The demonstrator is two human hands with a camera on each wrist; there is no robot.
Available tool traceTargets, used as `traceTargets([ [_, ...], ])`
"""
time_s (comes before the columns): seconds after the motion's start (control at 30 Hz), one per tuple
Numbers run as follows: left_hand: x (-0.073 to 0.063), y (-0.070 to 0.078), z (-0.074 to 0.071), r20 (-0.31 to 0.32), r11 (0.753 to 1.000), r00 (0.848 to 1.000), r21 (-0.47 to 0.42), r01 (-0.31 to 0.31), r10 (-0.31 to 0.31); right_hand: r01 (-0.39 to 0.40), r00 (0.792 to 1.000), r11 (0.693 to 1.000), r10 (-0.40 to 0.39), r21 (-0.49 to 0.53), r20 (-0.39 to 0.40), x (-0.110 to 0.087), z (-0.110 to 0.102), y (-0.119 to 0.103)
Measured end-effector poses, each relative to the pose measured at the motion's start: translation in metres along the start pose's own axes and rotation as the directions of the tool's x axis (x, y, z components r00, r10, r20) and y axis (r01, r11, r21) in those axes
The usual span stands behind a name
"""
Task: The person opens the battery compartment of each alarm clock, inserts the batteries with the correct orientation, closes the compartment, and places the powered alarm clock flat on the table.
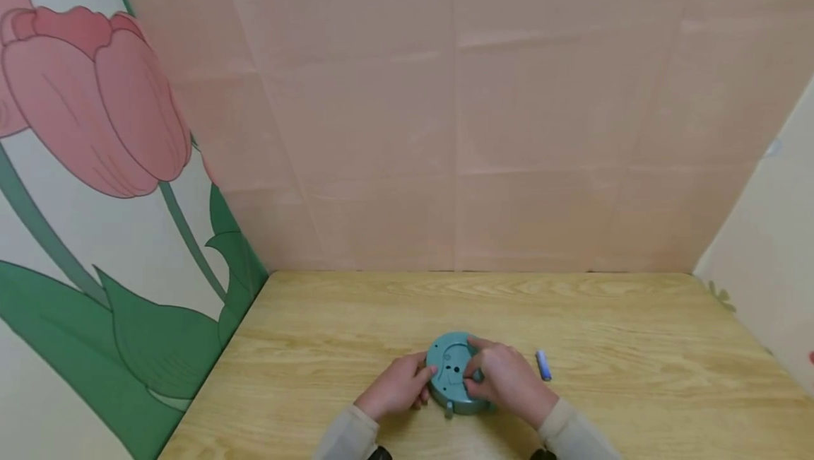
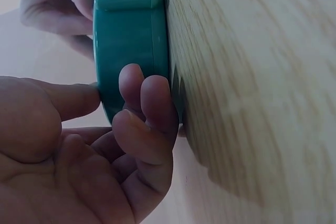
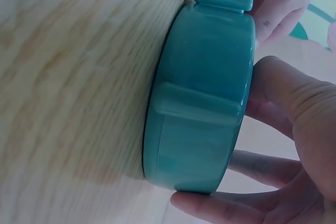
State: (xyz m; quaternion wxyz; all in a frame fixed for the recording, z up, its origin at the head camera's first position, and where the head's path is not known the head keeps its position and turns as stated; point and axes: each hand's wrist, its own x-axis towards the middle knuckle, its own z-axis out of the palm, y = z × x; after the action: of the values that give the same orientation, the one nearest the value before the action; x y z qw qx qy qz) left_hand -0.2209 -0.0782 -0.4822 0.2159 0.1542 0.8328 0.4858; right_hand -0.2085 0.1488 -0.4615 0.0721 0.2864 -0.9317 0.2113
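Note:
A round teal clock [image 1: 453, 341] lies on the wooden table with its back up, showing a recess and small dark holes. Its smooth side wall and short stubby feet fill the right wrist view. My left hand [image 1: 397, 384] grips the left edge, thumb on the upper rim and curled fingers against the side [image 2: 128, 40]. From the right, my right hand [image 1: 509, 384] bends over the back, thumb and forefinger close together at the recess, another finger at the far rim. What lies beneath those fingertips is hidden.
A small blue battery [image 1: 543, 365] lies on the table [image 1: 636, 347], just right of my right hand. A pink-covered wall [image 1: 458, 128] stands behind the table, with a tulip-painted wall [image 1: 95, 107] on the left and a pale wall on the right.

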Motion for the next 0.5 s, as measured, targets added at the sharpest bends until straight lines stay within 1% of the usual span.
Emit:
traceTargets([
  [0.23,-0.0005,0.0015,0.0025,-0.024,1.0,1.0,0.011,-0.003,0.003,0.02,0.999,1.0,-0.021,-0.017,-0.028,-0.001,0.0014,0.0007],
  [0.5,-0.0012,0.0018,0.0044,-0.032,1.0,0.999,0.003,0.002,-0.002,0.011,0.999,0.999,-0.012,-0.034,-0.038,-0.0022,0.0041,0.0008],
])
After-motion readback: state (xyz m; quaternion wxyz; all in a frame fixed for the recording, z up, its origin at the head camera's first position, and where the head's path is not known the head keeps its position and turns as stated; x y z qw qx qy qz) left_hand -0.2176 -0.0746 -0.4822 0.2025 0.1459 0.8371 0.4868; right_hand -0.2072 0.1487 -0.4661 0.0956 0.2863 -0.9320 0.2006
